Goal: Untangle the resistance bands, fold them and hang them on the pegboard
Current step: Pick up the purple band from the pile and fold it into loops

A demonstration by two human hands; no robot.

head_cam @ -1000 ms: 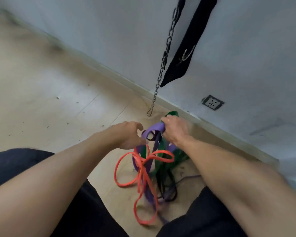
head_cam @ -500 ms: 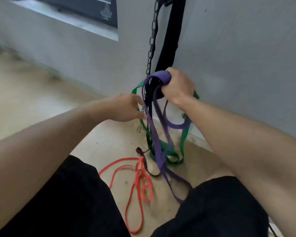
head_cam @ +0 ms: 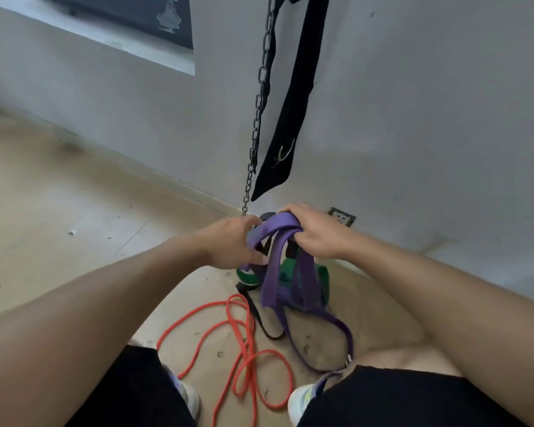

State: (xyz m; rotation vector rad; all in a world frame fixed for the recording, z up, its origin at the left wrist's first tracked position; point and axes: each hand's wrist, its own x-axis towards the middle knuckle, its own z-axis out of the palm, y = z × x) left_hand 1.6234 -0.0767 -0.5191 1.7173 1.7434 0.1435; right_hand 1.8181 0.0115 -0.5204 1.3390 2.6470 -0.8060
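Head view, looking down: a wide purple band is clenched at its top fold by the right hand, while the left hand is curled on strands of the same bundle just beside it. A green band and a thin black band hang tangled with the purple one, their lower loops resting on the floor. The orange band lies apart on the floor between the shoes. Compared with half a second ago, the bundle has been lowered from chest height toward the floor and the orange band stays freed. Untangling is judged only partly done; folding and hanging remain. A chain and black strap hang on the wall behind.
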